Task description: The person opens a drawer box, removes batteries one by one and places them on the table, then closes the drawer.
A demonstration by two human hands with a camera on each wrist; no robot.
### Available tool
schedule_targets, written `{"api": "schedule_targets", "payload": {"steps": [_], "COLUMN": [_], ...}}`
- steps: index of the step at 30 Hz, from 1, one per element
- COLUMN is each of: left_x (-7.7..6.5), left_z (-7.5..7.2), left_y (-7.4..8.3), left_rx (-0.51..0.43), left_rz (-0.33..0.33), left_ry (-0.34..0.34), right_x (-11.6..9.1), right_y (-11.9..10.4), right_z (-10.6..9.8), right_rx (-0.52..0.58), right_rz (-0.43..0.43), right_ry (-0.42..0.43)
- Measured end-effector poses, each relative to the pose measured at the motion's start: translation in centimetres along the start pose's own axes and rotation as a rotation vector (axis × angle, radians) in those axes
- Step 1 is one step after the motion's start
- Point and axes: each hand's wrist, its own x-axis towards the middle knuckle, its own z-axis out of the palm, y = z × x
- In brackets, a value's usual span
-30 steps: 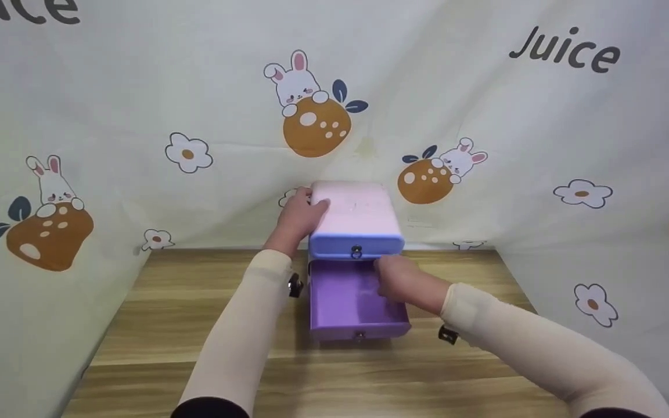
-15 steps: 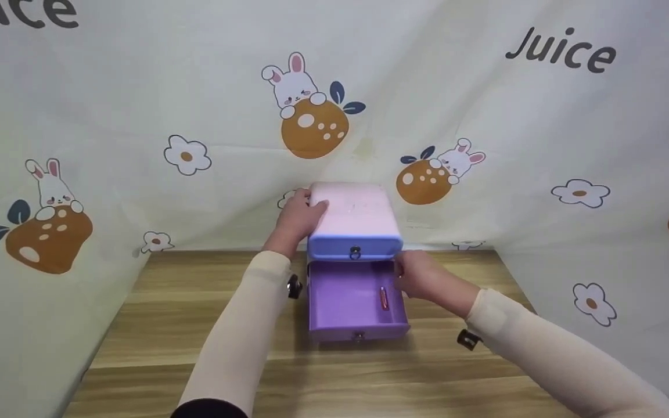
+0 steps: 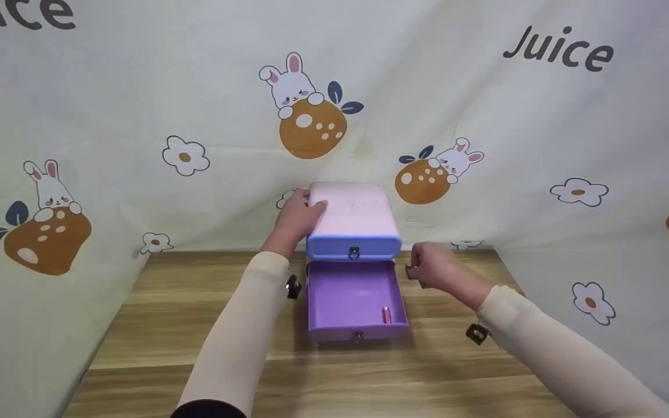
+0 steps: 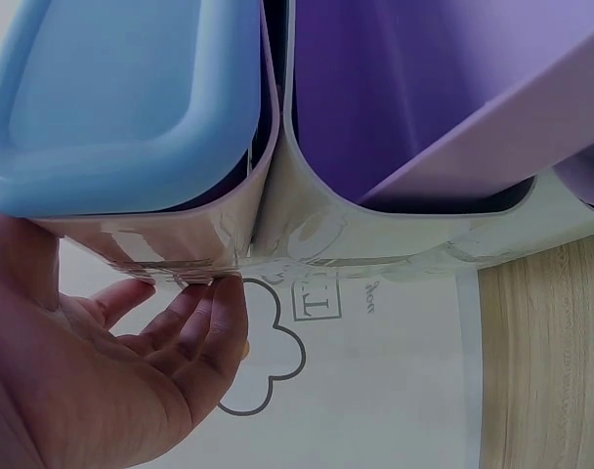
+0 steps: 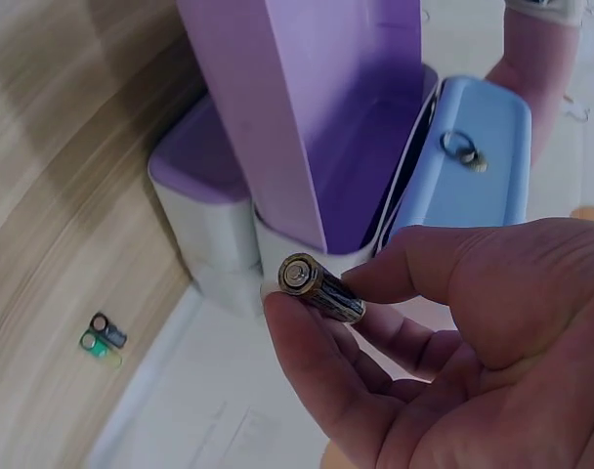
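A small drawer unit [image 3: 352, 209] with a pink top stands at the back of the table. Its blue top drawer [image 3: 334, 248] is closed, while the purple drawer [image 3: 346, 293] below is pulled out. A red battery [image 3: 386, 315] lies in the purple drawer's front right corner. My left hand [image 3: 298, 217] grips the unit's upper left edge, thumb on top; in the left wrist view its fingers [image 4: 204, 337] bend against the side wall. Just right of the purple drawer, my right hand [image 3: 442, 268] pinches a dark battery [image 5: 321, 288] between thumb and fingers.
In the right wrist view, a green battery [image 5: 94, 343] and a dark battery [image 5: 108, 329] lie on the wooden table [image 5: 43, 244]. A lower purple drawer [image 5: 199, 156] is closed. Printed cloth [image 3: 224, 75] hangs behind and at both sides.
My right hand has moved out of the purple drawer to the right, with the dark battery. The red battery has come into sight and shifted toward the drawer's front. My left hand stays put.
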Motion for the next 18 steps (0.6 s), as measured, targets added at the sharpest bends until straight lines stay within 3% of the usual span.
{"api": "schedule_targets", "payload": {"steps": [8,18], "left_x": [0.1,0.1], "left_z": [0.0,0.0], "left_y": [0.1,0.1], "left_rx": [0.018,0.012], "left_rz": [-0.005,0.007], "left_ry": [0.011,0.003], "right_x": [1.0,2.0], "right_y": [2.0,3.8], "right_z": [-0.9,-1.3], "right_rx": [-0.014,0.007], "right_rz": [0.015,0.069], "right_ry": [0.049,0.009]}}
